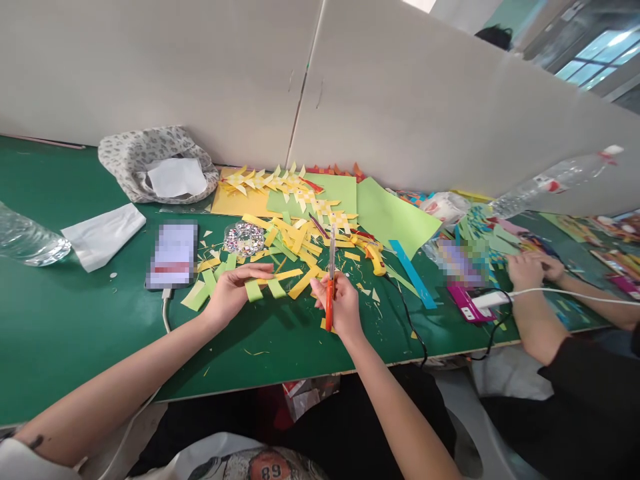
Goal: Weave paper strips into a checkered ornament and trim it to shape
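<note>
My left hand (234,293) is closed on a small woven piece of yellow and green paper strips (267,288), held above the table. In my right hand (345,308) is a pair of scissors (330,303) with orange handles, its blades upright and seemingly together. Beyond both hands lies a pile of loose yellow paper strips (300,243) mixed with green ones. A yellow glue gun (373,255) rests just past my right hand. Behind the pile, a long woven yellow and white paper chain (300,190) lies over yellow and green sheets.
A phone (173,257) on a cable lies at left, near a white tissue (105,237), a plastic bottle (33,233) and a fabric bag (157,160). A blue strip (413,273), a purple power strip (470,303) and a co-worker's hands (533,267) are at right.
</note>
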### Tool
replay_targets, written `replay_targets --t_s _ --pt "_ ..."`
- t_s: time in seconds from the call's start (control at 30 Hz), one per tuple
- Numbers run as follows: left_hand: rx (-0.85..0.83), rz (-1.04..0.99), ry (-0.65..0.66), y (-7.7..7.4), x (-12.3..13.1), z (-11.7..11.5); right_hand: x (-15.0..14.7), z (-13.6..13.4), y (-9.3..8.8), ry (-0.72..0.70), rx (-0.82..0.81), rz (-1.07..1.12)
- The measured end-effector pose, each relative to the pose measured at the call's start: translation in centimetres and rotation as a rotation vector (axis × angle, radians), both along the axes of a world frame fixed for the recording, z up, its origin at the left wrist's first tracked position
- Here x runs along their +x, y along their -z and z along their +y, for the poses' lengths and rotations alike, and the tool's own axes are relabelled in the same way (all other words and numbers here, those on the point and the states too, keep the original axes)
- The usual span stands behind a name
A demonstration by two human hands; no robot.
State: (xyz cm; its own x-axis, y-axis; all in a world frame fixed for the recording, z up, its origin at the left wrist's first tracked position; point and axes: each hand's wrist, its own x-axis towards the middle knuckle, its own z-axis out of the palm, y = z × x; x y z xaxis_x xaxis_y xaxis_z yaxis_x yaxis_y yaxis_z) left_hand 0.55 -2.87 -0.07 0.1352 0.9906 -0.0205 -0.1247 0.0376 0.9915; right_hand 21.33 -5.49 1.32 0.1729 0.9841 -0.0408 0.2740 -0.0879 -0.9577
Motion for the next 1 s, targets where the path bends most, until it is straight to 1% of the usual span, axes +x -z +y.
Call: replay_targets --t_s 0.1,0.17,0.23,0.27,0.3,0.33,0.43,0.47,0.5,0.53,0.6,0.67,0.7,0.77,0.83,0.9,0.93,0.97,1.0 --pt "0.311 0.197 0.066 -0.1 -0.2 -0.4 -0.7 0.0 -0.2 -0.069 -0.073 0.198" --pt "0.471 0.306 0.149 -0.1 -0.2 -0.7 -1.2 0.0 -0.3 -0.092 -0.088 0.276" --pt "0.561 0.339 0.244 -0.1 -0.1 -1.0 -1.5 -0.1 -0.3 -0.057 -0.067 0.301" --pt "0.562 0.33 0.272 -0.2 -0.1 -1.0 -1.5 -0.1 -0.3 -0.033 -0.046 0.302" --pt "0.524 0.302 0.277 -0.3 0.0 -1.0 -1.4 -0.1 -0.4 -0.017 -0.025 0.299" --pt "0.442 0.261 0.262 -0.4 0.0 -1.0 -1.1 0.0 -0.4 -0.012 -0.008 0.296" --pt "0.048 0.07 0.183 -1.0 -0.1 -0.6 -0.3 0.0 -0.6 -0.094 -0.001 0.269" --pt "-0.069 0.007 0.192 -1.1 -0.2 -0.4 -0.2 0.0 -0.7 -0.137 -0.012 0.255" --pt "-0.155 -0.031 0.233 -1.3 -0.3 -0.3 -0.1 0.0 -0.8 -0.179 -0.027 0.24" --pt "-0.199 -0.026 0.286 -1.3 -0.3 -0.2 -0.2 -0.1 -0.9 -0.217 -0.044 0.223" --pt "-0.206 0.046 0.404 -1.2 -0.2 -0.2 -0.5 -0.3 -1.0 -0.258 -0.068 0.183" --pt "-0.184 0.14 0.485 -0.9 0.0 -0.3 -0.9 -0.3 -1.1 -0.24 -0.061 0.18" --pt "-0.182 0.167 0.501 -0.7 0.1 -0.4 -0.9 -0.3 -1.0 -0.206 -0.05 0.207" --pt "-0.198 0.185 0.451 -0.4 0.2 -0.5 -0.7 0.0 -0.9 -0.069 0.002 0.307" --pt "-0.205 0.174 0.348 -0.3 0.2 -0.4 0.0 0.5 -0.8 0.117 0.085 0.39" --pt "-0.208 0.128 0.249 -0.4 0.2 -0.2 0.9 0.8 -0.8 0.265 0.174 0.397" --pt "-0.221 0.1 0.204 -0.4 0.2 -0.1 1.3 0.8 -0.9 0.294 0.201 0.372" --pt "-0.242 0.073 0.164 -0.3 0.2 0.0 1.5 0.8 -0.9 0.291 0.214 0.331" --pt "-0.273 0.049 0.13 -0.3 0.2 0.1 1.6 0.7 -1.0 0.257 0.212 0.277"
